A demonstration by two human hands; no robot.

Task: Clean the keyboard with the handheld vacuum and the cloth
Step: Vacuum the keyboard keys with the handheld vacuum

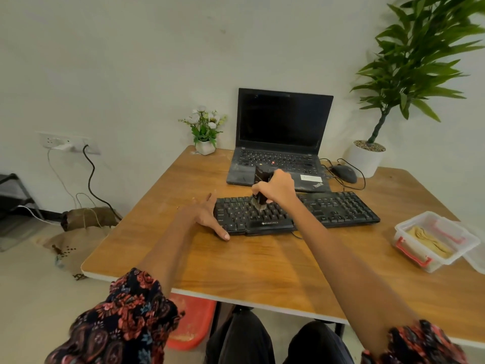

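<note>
Keyboard [315, 211] duty has both my hands out over the wooden tabletop [262, 261], the biggest thing before me, and the black keyboard lies across its middle, its long side running from nine to three o'clock. At twelve o'clock from it, close behind, sits an open laptop [280, 135] with a dark screen. A tall leafy plant [409, 67] in a white pot stands at two o'clock, at the far corner. At four o'clock, well apart from the keys, a clear plastic box [435, 240] with red clasps holds a folded tan cloth [429, 241]. A small pot of white flowers [204, 127] stands at eleven o'clock, and a dark mouse [343, 173] rests at one o'clock, beside the laptop. My right hand [275, 189] has its grip wrapped round the handheld vacuum [261, 190], held upright with its brush end down on the keys left of centre. My left hand [210, 219] lies flat with fingers spread, holding nothing, pressed against the keyboard's nine o'clock end.
</note>
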